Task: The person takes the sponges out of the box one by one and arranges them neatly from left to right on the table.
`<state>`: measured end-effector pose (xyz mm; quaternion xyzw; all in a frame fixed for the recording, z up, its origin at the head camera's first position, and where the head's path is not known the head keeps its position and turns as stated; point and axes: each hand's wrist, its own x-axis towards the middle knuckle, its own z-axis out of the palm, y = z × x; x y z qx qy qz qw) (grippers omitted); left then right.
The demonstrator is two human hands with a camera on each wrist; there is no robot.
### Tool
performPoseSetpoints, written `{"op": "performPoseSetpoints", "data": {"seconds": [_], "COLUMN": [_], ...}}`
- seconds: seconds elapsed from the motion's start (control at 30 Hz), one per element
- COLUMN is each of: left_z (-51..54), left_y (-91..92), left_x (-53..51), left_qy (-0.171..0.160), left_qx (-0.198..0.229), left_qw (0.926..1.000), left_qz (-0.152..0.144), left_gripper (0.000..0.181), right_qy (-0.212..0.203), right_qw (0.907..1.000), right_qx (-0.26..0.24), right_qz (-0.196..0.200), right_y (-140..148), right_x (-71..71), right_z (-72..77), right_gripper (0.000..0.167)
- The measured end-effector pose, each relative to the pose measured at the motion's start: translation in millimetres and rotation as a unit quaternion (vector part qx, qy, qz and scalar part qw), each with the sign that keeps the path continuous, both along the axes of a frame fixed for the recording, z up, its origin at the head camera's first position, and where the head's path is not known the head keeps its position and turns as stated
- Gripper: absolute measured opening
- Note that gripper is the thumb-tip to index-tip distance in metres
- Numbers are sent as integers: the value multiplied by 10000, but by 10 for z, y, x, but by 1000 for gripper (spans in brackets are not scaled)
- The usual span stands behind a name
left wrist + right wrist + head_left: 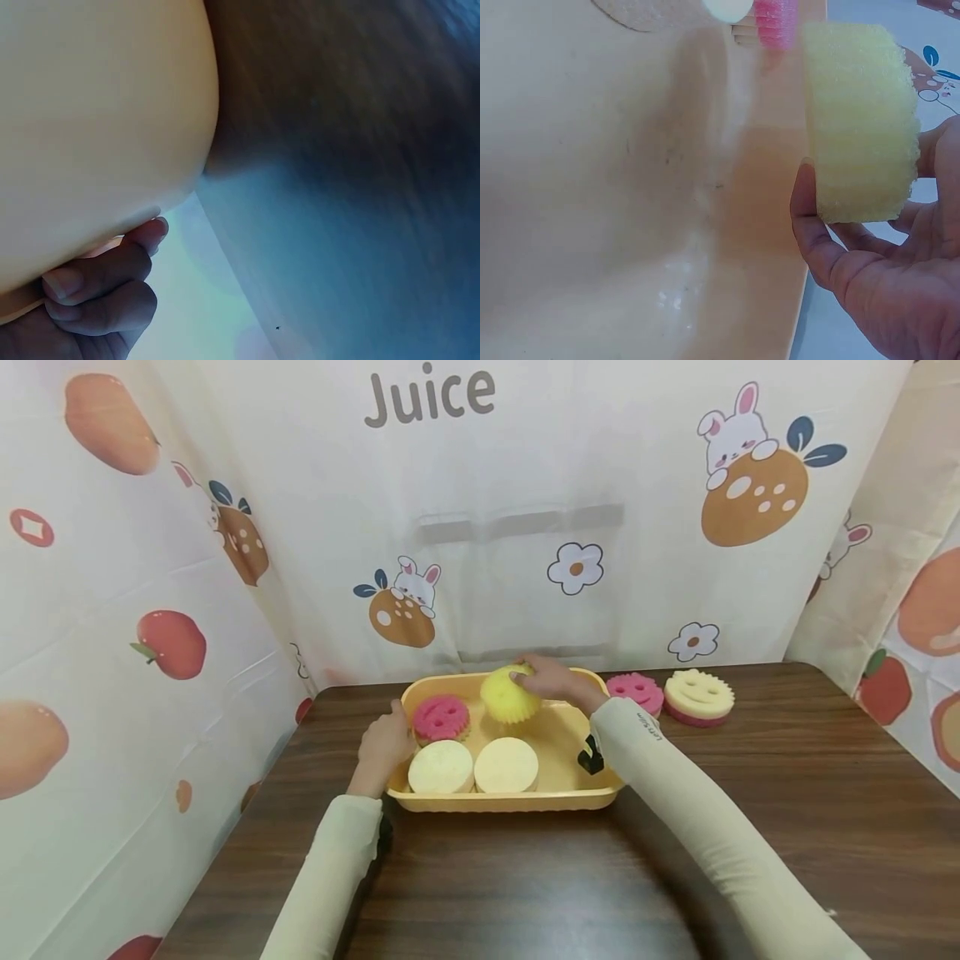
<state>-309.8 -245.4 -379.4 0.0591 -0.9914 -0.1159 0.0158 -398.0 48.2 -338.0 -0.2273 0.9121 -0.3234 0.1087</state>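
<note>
A scalloped yellow sponge (511, 695) is pinched between the thumb and fingers of my right hand (552, 680), tilted above the back middle of a yellow tray (577, 800). The right wrist view shows this sponge (862, 124) side-on, its ridged edge facing the camera. My left hand (387, 742) grips the tray's left rim; in the left wrist view its curled fingers (112, 292) hold the tray's edge from below. In the tray lie a pink smiley sponge (441, 718) at the back left and two round cream sponges (441, 767) along the front.
On the table right of the tray sit a pink smiley sponge (636, 692), partly behind the right sleeve, and a cream smiley sponge (699, 695) with a pink underside. A printed curtain (517, 468) stands behind the dark wooden table (480, 893).
</note>
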Motion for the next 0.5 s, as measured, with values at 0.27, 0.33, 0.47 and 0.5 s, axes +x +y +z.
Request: {"op": "performPoseSetpoints", "data": {"seconds": [0.27, 0.33, 0.47, 0.5], "left_z": [23, 22, 14, 12], "left_y": [3, 2, 4, 5], "left_x": [17, 18, 15, 17], "left_qy": [-38, -43, -57, -74], "left_qx": [-1, -4, 4, 13], "left_qw": [10000, 10000, 10000, 10000], "left_qz": [-19, -17, -29, -19], "left_gripper": [63, 62, 61, 61], "right_qy": [228, 244, 286, 328], "right_qw": [9996, 9994, 9990, 9989], "right_qx": [-21, -38, -34, -16], "right_qz": [-192, -239, -330, -337], "right_y": [37, 57, 104, 114], "right_x": [14, 27, 36, 40], "right_z": [103, 136, 176, 185], "right_gripper": [49, 48, 45, 45]}}
